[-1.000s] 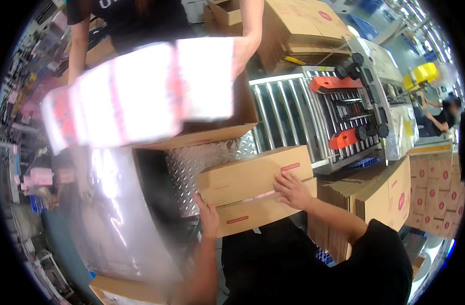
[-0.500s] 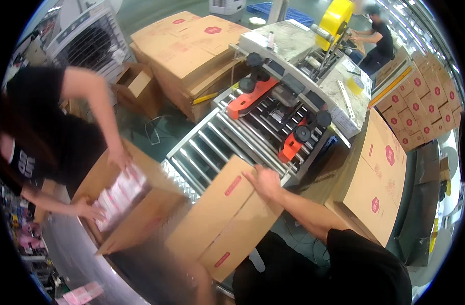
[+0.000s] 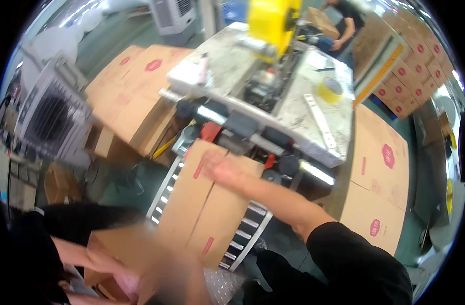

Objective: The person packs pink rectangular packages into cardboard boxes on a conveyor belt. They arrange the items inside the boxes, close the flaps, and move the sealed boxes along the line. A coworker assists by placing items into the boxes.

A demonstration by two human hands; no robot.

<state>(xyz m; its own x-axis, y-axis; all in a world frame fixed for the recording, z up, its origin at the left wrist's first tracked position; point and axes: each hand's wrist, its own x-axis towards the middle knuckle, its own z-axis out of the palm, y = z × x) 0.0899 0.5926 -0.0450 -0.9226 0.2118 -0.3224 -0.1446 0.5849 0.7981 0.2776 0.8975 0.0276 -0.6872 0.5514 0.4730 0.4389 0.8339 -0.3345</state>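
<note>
Right grip (image 3: 219, 169) is laid palm-down and fairly wide on a closed brown carton (image 3: 191, 203), which is carried mid-frame by the roller conveyor (image 3: 249, 222), far end near the yellow-topped machine (image 3: 265, 89). Left grip (image 3: 180, 269) is badly blurred at lower centre, so its hold honestly can't be told.

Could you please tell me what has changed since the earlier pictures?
The closed carton has moved forward onto the roller conveyor, up to the machine. The right hand has shifted from its right edge onto its top, near the far end. The left hand is too blurred to tell its hold. The carton's flaps stay closed.
</note>
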